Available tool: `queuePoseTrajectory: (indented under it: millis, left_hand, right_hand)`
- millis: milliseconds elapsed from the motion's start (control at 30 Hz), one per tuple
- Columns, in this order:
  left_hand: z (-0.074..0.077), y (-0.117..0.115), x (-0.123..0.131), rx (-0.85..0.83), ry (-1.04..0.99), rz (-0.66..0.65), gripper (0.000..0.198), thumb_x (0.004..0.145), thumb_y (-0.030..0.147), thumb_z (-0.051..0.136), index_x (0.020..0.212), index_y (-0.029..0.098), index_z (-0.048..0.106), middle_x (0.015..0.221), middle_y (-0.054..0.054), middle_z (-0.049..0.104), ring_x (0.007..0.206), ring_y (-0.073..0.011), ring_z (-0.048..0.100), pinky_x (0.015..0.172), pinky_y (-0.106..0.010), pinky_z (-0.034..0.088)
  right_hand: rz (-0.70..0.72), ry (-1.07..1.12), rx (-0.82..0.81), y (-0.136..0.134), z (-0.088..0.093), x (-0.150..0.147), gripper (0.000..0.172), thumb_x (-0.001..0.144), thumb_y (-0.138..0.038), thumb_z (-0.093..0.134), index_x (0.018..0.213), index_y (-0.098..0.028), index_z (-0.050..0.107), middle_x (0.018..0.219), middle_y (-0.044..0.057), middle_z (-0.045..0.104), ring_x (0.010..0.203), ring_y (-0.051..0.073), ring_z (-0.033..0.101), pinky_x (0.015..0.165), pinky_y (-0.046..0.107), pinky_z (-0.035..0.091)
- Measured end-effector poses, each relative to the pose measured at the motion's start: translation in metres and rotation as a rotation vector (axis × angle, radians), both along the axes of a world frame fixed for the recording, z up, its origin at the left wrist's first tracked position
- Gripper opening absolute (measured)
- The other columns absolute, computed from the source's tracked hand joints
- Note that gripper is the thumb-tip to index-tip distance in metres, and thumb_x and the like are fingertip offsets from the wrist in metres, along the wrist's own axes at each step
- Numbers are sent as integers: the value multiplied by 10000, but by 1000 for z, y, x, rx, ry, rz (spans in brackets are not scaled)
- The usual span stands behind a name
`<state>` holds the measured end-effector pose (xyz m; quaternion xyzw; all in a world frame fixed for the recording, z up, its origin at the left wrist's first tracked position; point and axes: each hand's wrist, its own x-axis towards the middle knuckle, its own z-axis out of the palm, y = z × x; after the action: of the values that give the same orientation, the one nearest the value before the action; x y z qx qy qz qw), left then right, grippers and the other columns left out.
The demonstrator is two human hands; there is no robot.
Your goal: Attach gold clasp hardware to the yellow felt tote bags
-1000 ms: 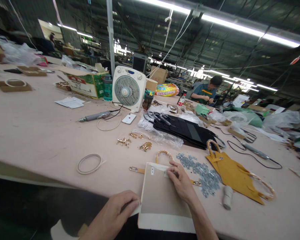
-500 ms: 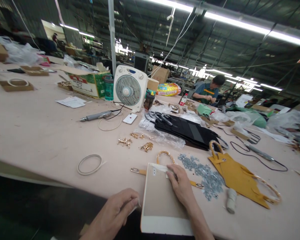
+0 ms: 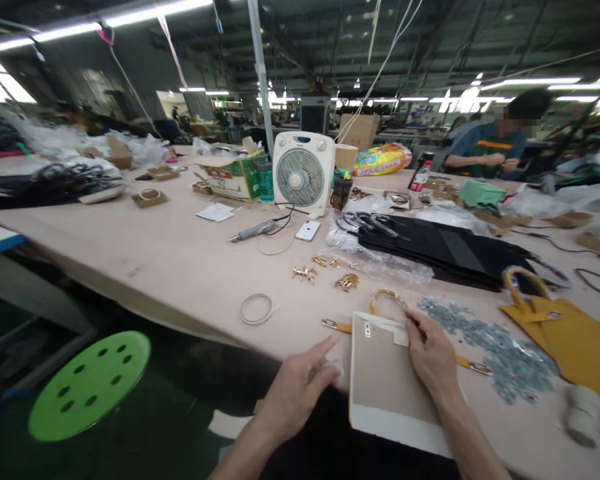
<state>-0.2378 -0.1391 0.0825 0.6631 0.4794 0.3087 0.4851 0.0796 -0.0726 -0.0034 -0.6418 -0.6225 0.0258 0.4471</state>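
A flat, partly made handbag [image 3: 395,373] lies at the table's front edge, its beige, white-bordered side up. A mustard handle [image 3: 380,294] sticks out at its top and straps with metal ends poke out at both sides. My right hand [image 3: 434,357] rests on its upper right, thumb and fingers bent together at the top edge near a white strip. My left hand [image 3: 295,390] is left of the handbag, index finger stretched out, with a small white scrap [image 3: 336,368] at the thumb. Grey metal pieces [image 3: 500,347] are spread to the right.
Gold-coloured fittings [image 3: 347,281], a coil of pale tape [image 3: 256,309], an electric screwdriver [image 3: 254,231], a phone [image 3: 308,230] and a fan [image 3: 304,173] are on the table. Black bags [image 3: 440,247] and a finished mustard handbag [image 3: 570,333] lie right. A green stool [image 3: 90,383] stands lower left. A co-worker [image 3: 490,143] sits opposite.
The view has turned left, so things sit further right and the stool shows. My left index finger has straightened away from the thumb. My right fingers have bent at the handbag's top edge.
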Motion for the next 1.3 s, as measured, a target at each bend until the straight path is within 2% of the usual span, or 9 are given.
queuePoseTrajectory:
  millis: [133, 300, 433, 633, 767, 867, 1000, 1167, 1300]
  left_hand:
    - [9, -5, -1, 52, 99, -69, 665, 1034, 327, 482, 1647, 187, 266, 917, -10, 756, 892, -190, 687, 928, -322, 504]
    - [16, -10, 3, 111, 222, -153, 588, 1066, 308, 380, 1634, 193, 282, 1060, -62, 761, 976, -222, 712, 894, -325, 509]
    - [20, -13, 4, 142, 221, -158, 548, 1060, 277, 395, 1605, 262, 335, 1295, -74, 732, 1190, -254, 691, 1011, -357, 495]
    - [21, -17, 3, 172, 205, -173, 439, 1061, 261, 406, 1496, 283, 464, 1230, -53, 757, 1124, -240, 724, 952, -315, 517]
    - [20, -15, 5, 126, 176, -140, 264, 1071, 303, 425, 1212, 233, 637, 1021, -42, 769, 942, -200, 728, 836, -262, 508]
    - [18, -12, 6, 132, 164, -125, 279, 1065, 315, 451, 995, 206, 699, 917, -30, 749, 862, -179, 691, 786, -252, 478]
    - [16, -12, 6, 118, 51, -125, 299, 1044, 320, 500, 949, 201, 757, 908, -21, 739, 859, -167, 649, 814, -255, 452]
    - [-7, -5, 0, -195, -164, -57, 390, 971, 510, 591, 895, 159, 741, 634, 37, 533, 562, -110, 423, 568, -240, 337]
    - [-20, 2, -5, -217, -191, 51, 411, 950, 541, 594, 912, 151, 718, 681, 36, 550, 574, -103, 392, 557, -231, 306]
  right_hand:
    - [46, 81, 28, -24, 38, -23, 336, 1004, -465, 574, 1192, -226, 715, 1173, 113, 744, 971, 272, 716, 939, 443, 567]
    - [613, -8, -104, -60, 81, -67, 215, 1042, -315, 571, 1194, -273, 716, 1136, 66, 757, 1047, 234, 725, 936, 354, 588]
    - [793, -38, -138, -70, 90, -90, 244, 1035, -281, 602, 1268, -275, 675, 1172, 74, 744, 1078, 223, 719, 943, 337, 595]
    - [851, -111, -182, -71, 88, -97, 174, 1058, -214, 544, 1122, -268, 696, 1000, 47, 741, 911, 194, 708, 825, 313, 577]
    - [805, -187, -183, -74, 92, -97, 161, 1053, -194, 527, 1058, -254, 676, 944, 49, 705, 867, 199, 672, 794, 317, 551]
    - [756, -203, -203, -76, 94, -99, 139, 1048, -180, 523, 1008, -241, 641, 929, 46, 675, 850, 203, 647, 764, 319, 533]
    - [738, -168, -155, -80, 93, -104, 123, 1047, -157, 513, 1003, -232, 599, 936, 48, 657, 857, 203, 631, 759, 318, 525]
    - [763, -201, 142, -95, 87, -110, 152, 1032, -93, 479, 1039, -205, 582, 926, 67, 661, 845, 198, 616, 739, 310, 520]
    - [836, -117, 121, -92, 84, -96, 137, 1027, -111, 539, 1075, -225, 599, 937, 53, 673, 870, 180, 637, 784, 286, 541]
